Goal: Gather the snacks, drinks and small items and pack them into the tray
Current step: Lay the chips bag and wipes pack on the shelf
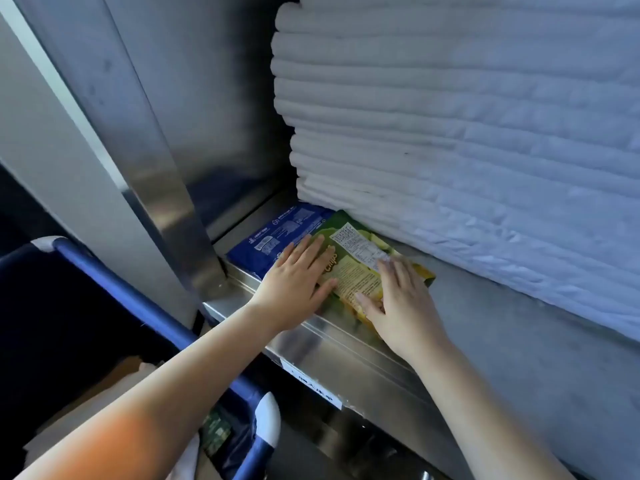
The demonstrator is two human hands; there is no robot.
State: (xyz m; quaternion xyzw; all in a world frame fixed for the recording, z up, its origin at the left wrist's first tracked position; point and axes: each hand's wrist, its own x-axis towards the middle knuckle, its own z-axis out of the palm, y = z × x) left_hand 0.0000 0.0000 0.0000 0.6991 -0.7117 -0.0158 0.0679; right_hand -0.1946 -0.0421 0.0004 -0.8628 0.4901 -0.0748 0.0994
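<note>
A green and yellow bag of chips [353, 268] lies flat, back side up, on a stainless steel shelf [346, 341], its far end tucked under a tall stack of white folded towels [450, 133]. My left hand [294, 282] rests flat on the bag's left edge with straight fingers. On the bag's right part lies my right hand [398, 299], fingers spread flat and slightly blurred. A dark blue flat packet [273, 237] lies to the left of the chips, partly under my left hand. No tray is in view.
A steel upright post [166, 188] stands left of the shelf. Below left is a cart with blue rails [138, 299] holding cardboard and a small green item [216, 431]. A white label [311, 382] is stuck on the shelf's front edge.
</note>
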